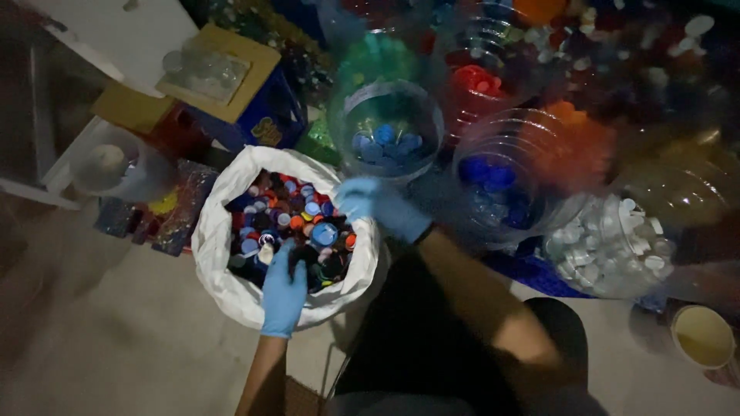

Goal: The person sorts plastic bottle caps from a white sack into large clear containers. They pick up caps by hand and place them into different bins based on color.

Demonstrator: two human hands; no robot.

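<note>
We take the white sack [231, 289] as the reference landmark. It stands upright on the floor with its mouth facing up, the rim rolled outward, and it holds mixed bottle caps [297, 219] in blue, red, orange and black. The mouth's long axis runs from the near left to the far right.

Our left hand [284, 291], in a blue glove, enters the sack from the near rim, fingers pointing away from us and resting on the caps; we cannot tell whether the fingers close on any cap.

Our right hand [378, 206], also gloved, sits at the sack's far right rim, fingers curled together; what it holds, if anything, is hidden.

Just beyond that rim stands a clear jar of blue caps [385, 131]. Right of the sack stands a clear jar of white caps [613, 246].
</note>
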